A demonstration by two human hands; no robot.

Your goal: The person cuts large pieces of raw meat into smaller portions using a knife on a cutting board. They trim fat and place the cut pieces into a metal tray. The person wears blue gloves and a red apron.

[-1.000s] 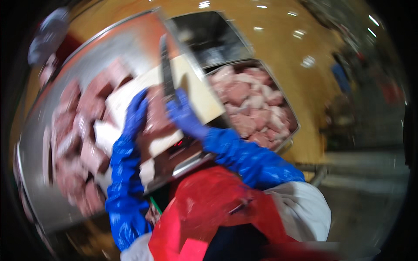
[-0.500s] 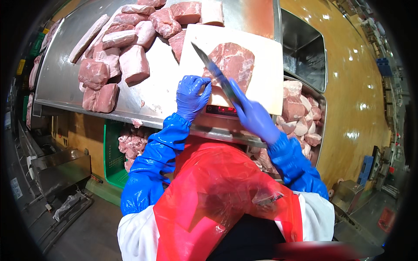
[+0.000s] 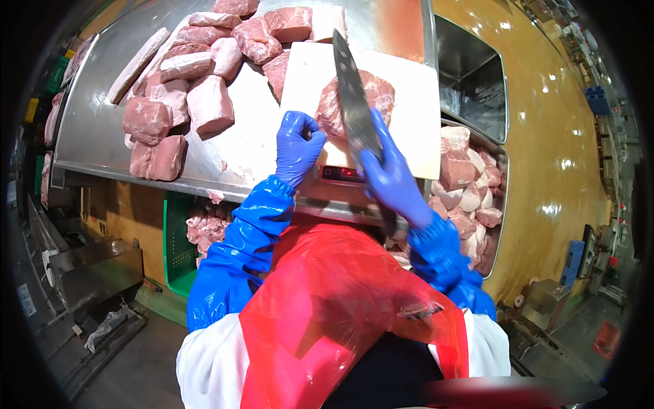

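Observation:
A slab of raw pork (image 3: 380, 92) lies on a white cutting board (image 3: 419, 123), behind a small scale with a lit red display (image 3: 340, 174). My gloved right hand (image 3: 394, 178) is wrapped round the handle of a large knife (image 3: 351, 88). Its broad blade points away from me and passes over the pork, hiding part of it; I cannot tell whether it touches. At the board's near left edge, my gloved left hand (image 3: 298, 151) is curled into a fist close to the pork. What the fist holds, if anything, is hidden.
More pork blocks (image 3: 210, 103) are piled on the steel table (image 3: 95, 129) to the left. A steel bin (image 3: 470, 75) stands at the right, with a tub of pork pieces (image 3: 470, 180) nearer. Below the table's left edge is a green crate (image 3: 178, 235) holding meat.
The knife has swung from a leftward slant to nearly straight ahead, its tip moving right and farther away. My left fist stays almost in place.

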